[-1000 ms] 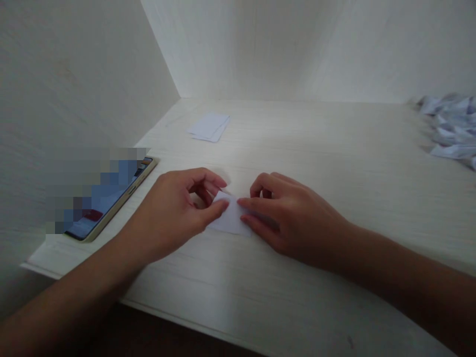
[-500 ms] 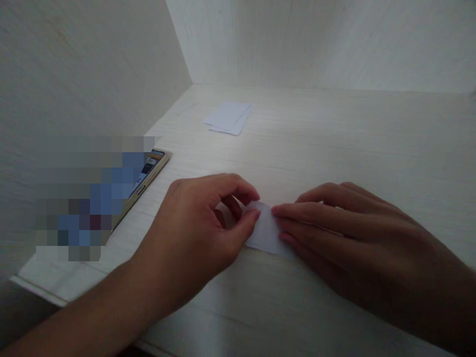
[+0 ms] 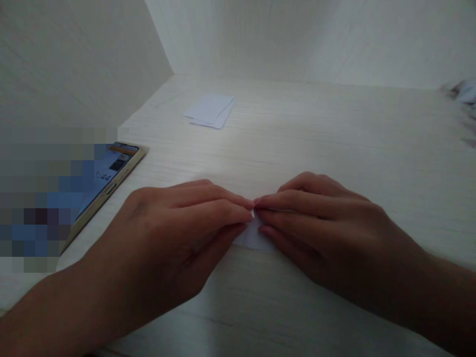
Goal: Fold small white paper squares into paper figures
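Note:
A small piece of white paper [image 3: 254, 239] lies on the pale wood-grain surface, mostly covered by my fingers. My left hand [image 3: 174, 228] is closed, its fingers pressed together and its tips gripping the paper's left part. From the other side my right hand [image 3: 330, 228] is closed on the paper's right part, thumb below and fingers above. The tips of both hands meet at the paper's upper edge, where a bit of it stands up between them. How the paper is folded under the fingers is hidden.
Several small white paper pieces [image 3: 210, 110] lie overlapped farther back. A phone [image 3: 107, 181] in a tan case, partly blurred out, is on the left. Something crumpled and whitish [image 3: 466, 93] shows at the right edge. Pale walls [image 3: 260, 39] rise behind and at left.
My left hand's fingers have come forward and closed together, meeting my right fingertips over the paper. The view has shifted rightward, bringing the crumpled thing into sight.

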Action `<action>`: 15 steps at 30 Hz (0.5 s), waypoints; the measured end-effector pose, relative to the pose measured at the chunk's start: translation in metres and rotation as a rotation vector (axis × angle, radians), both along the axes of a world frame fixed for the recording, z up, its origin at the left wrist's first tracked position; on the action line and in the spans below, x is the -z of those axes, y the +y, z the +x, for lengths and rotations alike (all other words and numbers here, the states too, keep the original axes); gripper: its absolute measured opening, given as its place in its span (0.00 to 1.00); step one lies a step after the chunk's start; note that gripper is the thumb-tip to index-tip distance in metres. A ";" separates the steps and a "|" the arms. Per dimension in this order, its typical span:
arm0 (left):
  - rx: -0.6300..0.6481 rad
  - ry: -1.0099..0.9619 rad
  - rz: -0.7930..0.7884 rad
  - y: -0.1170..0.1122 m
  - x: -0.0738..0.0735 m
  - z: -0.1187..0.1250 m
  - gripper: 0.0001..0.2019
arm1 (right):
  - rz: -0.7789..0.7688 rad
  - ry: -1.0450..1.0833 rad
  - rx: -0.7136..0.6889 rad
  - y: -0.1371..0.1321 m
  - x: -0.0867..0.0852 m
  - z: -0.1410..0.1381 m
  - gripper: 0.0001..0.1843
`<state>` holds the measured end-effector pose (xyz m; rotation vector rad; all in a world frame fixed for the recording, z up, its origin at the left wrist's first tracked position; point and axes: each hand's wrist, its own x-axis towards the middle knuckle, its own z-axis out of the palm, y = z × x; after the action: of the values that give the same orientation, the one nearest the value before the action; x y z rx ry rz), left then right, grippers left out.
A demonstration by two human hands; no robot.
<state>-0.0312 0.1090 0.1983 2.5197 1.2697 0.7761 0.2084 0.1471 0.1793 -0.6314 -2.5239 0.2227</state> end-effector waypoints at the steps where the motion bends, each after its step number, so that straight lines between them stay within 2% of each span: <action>1: 0.032 -0.001 0.008 0.000 0.000 -0.001 0.10 | -0.009 0.002 0.006 0.000 0.000 0.000 0.11; 6: 0.090 0.026 0.014 0.001 0.003 -0.008 0.11 | -0.023 0.013 0.014 -0.001 0.000 -0.001 0.12; 15: 0.036 0.096 0.045 -0.001 0.010 -0.011 0.11 | -0.026 0.012 0.006 -0.001 0.002 -0.001 0.11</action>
<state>-0.0419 0.1082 0.1880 2.6370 1.2451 0.6905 0.2073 0.1459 0.1772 -0.6455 -2.5111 0.2568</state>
